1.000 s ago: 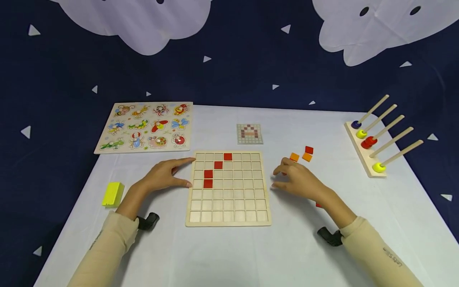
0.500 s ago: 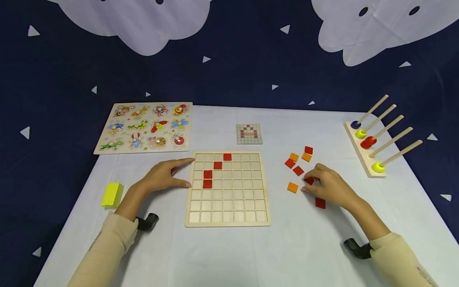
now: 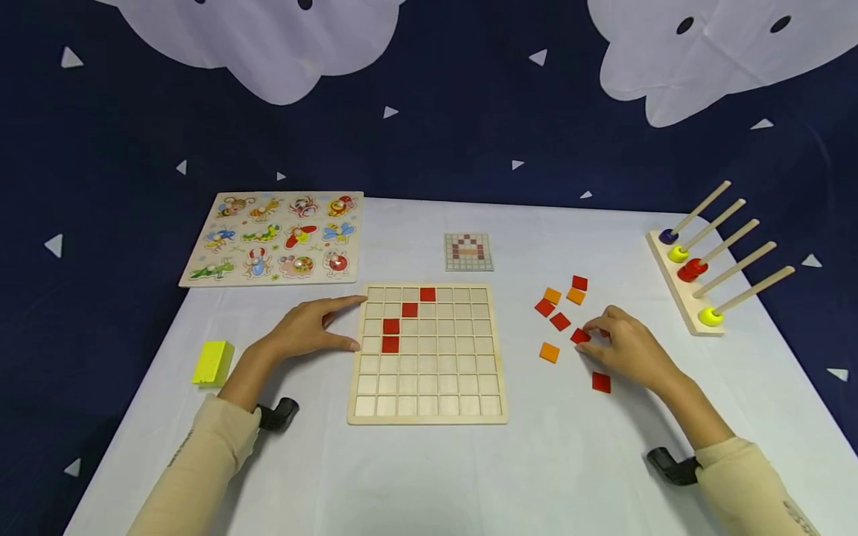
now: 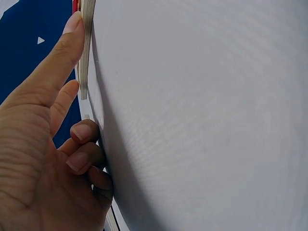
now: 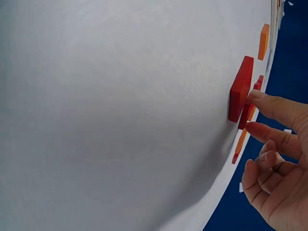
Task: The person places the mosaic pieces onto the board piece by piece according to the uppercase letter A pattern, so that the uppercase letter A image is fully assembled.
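Note:
A wooden grid board (image 3: 429, 417) lies in the middle of the table in the head view, with several red tiles (image 3: 391, 344) set in its upper left cells. My left hand (image 3: 303, 327) rests beside the board, index finger and thumb extended against its left edge. The left wrist view shows the thumb (image 4: 67, 41) on the board's side. On the right, my right hand (image 3: 626, 346) pinches a red square tile (image 3: 579, 336) on the table between thumb and index finger. Loose red and orange tiles surround it, among them an orange tile (image 3: 549, 352) and a nearer red tile (image 3: 601, 383).
Behind the board lies a small pattern card (image 3: 468, 263). An insect puzzle board (image 3: 281, 238) is at the back left, with a yellow block (image 3: 213, 364) nearer. A peg stand (image 3: 684, 286) with coloured beads stands at the right on the white table (image 3: 429, 484).
My right hand has moved right from near the board's edge to the loose tiles, where its fingers have closed on a red tile. The left hand stays at the board.

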Available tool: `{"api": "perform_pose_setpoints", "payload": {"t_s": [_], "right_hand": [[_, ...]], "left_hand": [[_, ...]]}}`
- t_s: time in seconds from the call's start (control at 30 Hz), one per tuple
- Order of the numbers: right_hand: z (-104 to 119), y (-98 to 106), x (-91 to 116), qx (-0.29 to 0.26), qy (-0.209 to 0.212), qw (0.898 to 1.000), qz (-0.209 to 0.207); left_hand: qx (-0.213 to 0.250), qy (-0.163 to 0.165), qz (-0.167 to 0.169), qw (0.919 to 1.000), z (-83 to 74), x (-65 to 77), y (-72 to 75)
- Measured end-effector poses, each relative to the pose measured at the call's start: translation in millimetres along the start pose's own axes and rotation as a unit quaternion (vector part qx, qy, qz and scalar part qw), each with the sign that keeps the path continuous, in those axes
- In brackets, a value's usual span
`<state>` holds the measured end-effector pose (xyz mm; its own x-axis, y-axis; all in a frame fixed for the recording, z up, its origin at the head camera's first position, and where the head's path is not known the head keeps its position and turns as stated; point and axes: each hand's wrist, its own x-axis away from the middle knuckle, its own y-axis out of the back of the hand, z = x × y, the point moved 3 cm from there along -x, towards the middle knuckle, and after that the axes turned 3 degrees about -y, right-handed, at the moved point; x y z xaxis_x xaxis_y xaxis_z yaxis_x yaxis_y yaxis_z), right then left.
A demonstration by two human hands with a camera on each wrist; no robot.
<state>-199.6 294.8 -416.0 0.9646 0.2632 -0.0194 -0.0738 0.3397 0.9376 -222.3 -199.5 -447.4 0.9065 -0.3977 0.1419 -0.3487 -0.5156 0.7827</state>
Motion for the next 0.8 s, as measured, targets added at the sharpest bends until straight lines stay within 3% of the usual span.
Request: {"api": "perform_pose_setpoints", "payload": {"t_s": [0.47,0.8], "right_hand": [[2,0,-2,-0.004,-0.002,1.000,0.004],[28,2,-7,-0.011,0.037,0.999,-0.007]], "left_hand": [[-0.003,0.002,0.002,1.0000,-1.9,-0.1,1.2],[-0.005,-0.001,0.001,1.0000,-3.4,0.7,1.9]]}}
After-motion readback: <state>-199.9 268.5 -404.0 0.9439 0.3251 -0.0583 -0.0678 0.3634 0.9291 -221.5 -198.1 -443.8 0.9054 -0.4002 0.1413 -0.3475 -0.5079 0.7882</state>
